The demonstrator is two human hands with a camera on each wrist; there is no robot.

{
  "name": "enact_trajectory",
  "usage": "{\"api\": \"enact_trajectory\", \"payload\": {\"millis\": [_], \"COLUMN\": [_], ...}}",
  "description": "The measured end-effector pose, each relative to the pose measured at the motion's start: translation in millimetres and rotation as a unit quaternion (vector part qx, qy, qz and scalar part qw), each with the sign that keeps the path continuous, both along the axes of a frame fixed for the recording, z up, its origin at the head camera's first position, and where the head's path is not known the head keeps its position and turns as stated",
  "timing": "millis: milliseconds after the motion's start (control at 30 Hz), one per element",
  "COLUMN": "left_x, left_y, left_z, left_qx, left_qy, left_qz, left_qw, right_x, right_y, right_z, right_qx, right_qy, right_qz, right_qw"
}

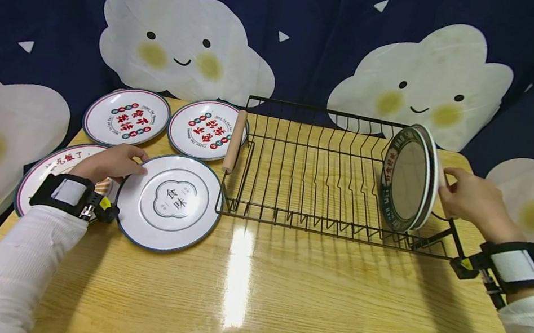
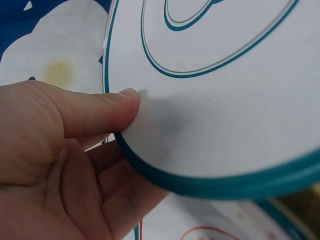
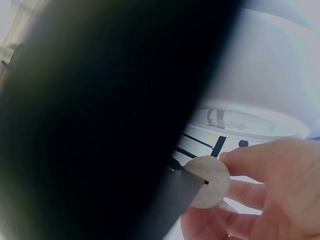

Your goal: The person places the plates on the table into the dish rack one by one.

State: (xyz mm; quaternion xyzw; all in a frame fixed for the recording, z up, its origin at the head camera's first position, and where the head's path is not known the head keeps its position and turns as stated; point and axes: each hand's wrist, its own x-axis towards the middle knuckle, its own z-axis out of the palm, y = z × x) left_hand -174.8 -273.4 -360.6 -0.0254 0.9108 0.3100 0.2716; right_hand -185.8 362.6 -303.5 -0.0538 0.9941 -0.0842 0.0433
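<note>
In the head view my left hand (image 1: pixel 114 162) pinches the left rim of a white plate (image 1: pixel 137 211) with a blue-green edge and a grey design. The left wrist view has the thumb (image 2: pixel 107 111) on top of that rim and the fingers beneath. My right hand (image 1: pixel 472 200) is at the right end of a black wire dish rack (image 1: pixel 290 221). Its fingers curl round the rack's round wooden handle (image 3: pixel 209 182), whose end shows in the right wrist view. Beside this hand, a plate with a dark patterned rim (image 1: pixel 405 180) and a white dish (image 1: pixel 433 178) stand upright in the rack.
Two white plates with red lettering lie at the back left, one (image 1: pixel 125 117) left of the other (image 1: pixel 205 130). Another plate (image 1: pixel 34 179) lies partly under my left arm. A second wooden handle (image 1: pixel 235 142) forms the rack's left end. Behind the wooden table (image 1: pixel 304 302) hangs a cloud-patterned curtain.
</note>
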Motion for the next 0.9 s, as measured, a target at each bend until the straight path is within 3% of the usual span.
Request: {"api": "enact_trajectory", "payload": {"millis": [567, 900], "left_x": [3.2, 4.5], "left_y": [-11, -16], "left_z": [-1.3, -1.4], "left_qx": [0.036, 0.062], "left_qy": [-0.005, 0.022], "left_qz": [0.065, 0.104], "left_qw": [0.9972, 0.9924], "right_x": [0.1, 0.2], "right_y": [1, 0], "right_z": [0.0, 0.0], "right_qx": [-0.004, -0.007], "right_qy": [-0.012, -0.007], "right_qz": [-0.005, -0.007], "right_qw": [1.000, 1.000]}}
